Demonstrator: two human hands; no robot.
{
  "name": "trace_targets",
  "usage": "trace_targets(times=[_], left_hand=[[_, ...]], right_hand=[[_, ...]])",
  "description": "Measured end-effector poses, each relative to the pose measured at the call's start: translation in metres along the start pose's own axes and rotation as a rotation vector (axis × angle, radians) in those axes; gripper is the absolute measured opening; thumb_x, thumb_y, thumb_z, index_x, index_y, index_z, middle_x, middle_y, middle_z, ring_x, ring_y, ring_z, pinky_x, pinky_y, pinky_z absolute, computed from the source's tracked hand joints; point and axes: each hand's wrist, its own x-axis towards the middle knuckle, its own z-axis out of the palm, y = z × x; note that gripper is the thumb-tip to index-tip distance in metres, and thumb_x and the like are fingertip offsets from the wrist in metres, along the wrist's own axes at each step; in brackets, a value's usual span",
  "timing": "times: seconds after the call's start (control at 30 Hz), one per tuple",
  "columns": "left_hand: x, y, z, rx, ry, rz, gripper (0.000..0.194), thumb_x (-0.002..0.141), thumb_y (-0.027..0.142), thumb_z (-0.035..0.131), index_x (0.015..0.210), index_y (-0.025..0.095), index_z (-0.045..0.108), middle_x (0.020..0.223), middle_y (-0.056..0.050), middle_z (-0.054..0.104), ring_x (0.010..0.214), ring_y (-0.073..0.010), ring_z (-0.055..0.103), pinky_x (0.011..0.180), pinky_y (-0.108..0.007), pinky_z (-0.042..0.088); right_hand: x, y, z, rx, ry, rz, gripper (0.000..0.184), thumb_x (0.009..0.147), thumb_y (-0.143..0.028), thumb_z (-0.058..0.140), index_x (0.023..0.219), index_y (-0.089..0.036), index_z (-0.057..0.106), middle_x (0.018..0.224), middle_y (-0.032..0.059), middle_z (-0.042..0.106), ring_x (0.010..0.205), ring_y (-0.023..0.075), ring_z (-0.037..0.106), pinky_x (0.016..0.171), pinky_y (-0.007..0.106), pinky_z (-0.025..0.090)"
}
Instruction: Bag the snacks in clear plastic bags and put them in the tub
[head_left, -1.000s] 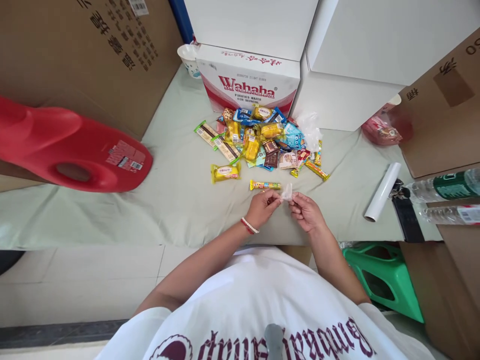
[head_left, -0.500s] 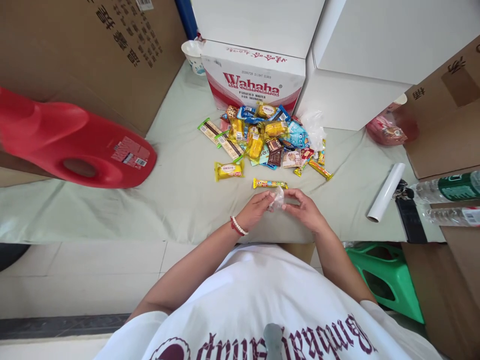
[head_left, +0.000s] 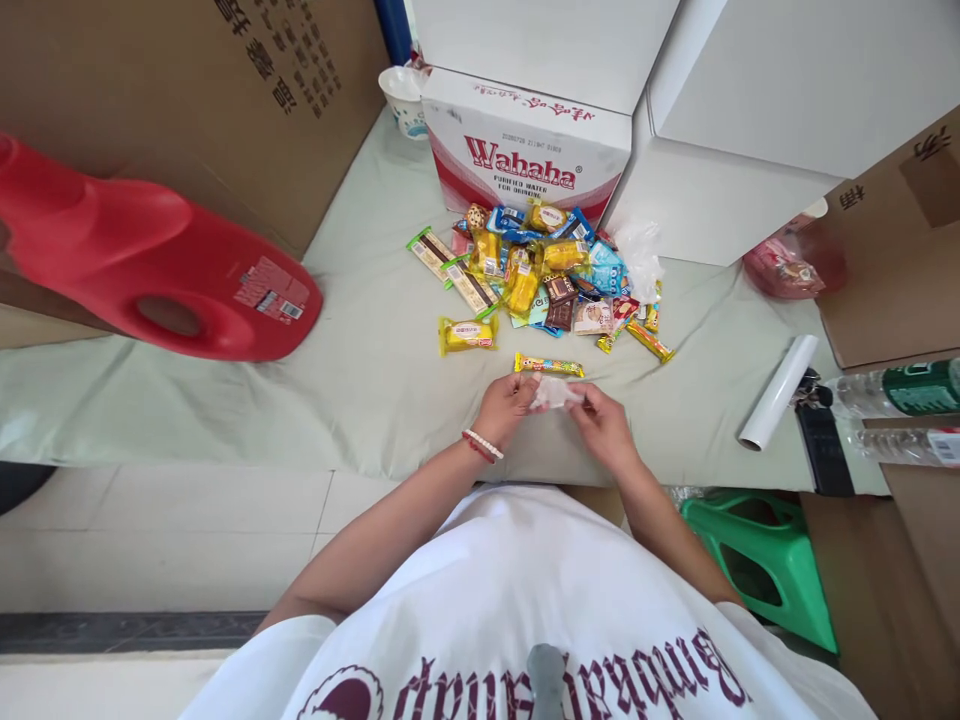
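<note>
Between my two hands a small clear plastic bag is stretched out sideways. My left hand pinches its left end, and my right hand grips the right end with thumb and fingers. Just beyond the bag lies a yellow snack stick in a printed wrapper. Farther left is a yellow wrapped cake. Behind these sits a heap of packaged snacks, with yellow, blue, brown and red wrappers. A crumpled clear bag rests at the heap's right side.
A white-and-red Wahaha carton stands behind the heap, near a paper cup. At left is a large red jug. To the right lie a white roll, a black object and plastic bottles. A green stool stands below the table.
The clear bag, bunched up before, is now spread wider between my hands. My right hand has turned and closed on its right end. The view has shifted slightly.
</note>
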Motion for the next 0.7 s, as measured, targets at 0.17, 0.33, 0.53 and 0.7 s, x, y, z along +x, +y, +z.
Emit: trace_targets(times=[0.17,0.33,0.53,0.7], left_hand=[[0.003,0.01,-0.019,0.002,-0.018,-0.088,0.06,0.067,0.07,0.078,0.062,0.02,0.045,0.054,0.007,0.039,0.046,-0.0063,0.035,0.042,-0.021,0.029],[-0.005,0.015,-0.022,0.033,-0.244,-0.027,0.052,0.066,0.056,0.083,0.067,0.019,0.046,0.059,0.007,0.044,0.05,-0.0054,0.038,0.047,-0.02,0.03],[-0.014,0.014,-0.019,0.234,-0.205,0.214,0.036,0.081,0.048,0.074,0.078,0.021,0.05,0.073,0.002,0.053,0.066,-0.0126,0.052,0.062,-0.026,0.046],[-0.023,0.014,-0.009,0.491,-0.122,0.482,0.027,0.087,0.042,0.067,0.075,0.021,0.054,0.085,-0.004,0.054,0.085,-0.0186,0.052,0.073,-0.03,0.048]], right_hand=[[0.007,-0.005,-0.03,0.372,-0.015,0.217,0.033,0.07,-0.049,0.083,0.086,-0.023,0.07,0.073,-0.0015,0.062,0.062,0.0127,0.052,0.061,0.027,0.048],[0.013,-0.009,-0.038,0.435,0.051,0.19,0.036,0.074,-0.055,0.08,0.085,-0.023,0.067,0.063,-0.0037,0.051,0.056,0.0117,0.045,0.054,0.025,0.04],[0.002,-0.004,-0.022,0.067,0.398,0.045,0.04,0.091,-0.064,0.059,0.087,-0.024,0.062,0.066,-0.0016,0.051,0.061,0.0148,0.046,0.053,0.025,0.04],[-0.004,-0.017,0.006,0.147,0.086,0.07,0.041,0.083,-0.062,0.068,0.096,-0.023,0.065,0.092,0.004,0.067,0.082,0.0185,0.059,0.067,0.028,0.051]])
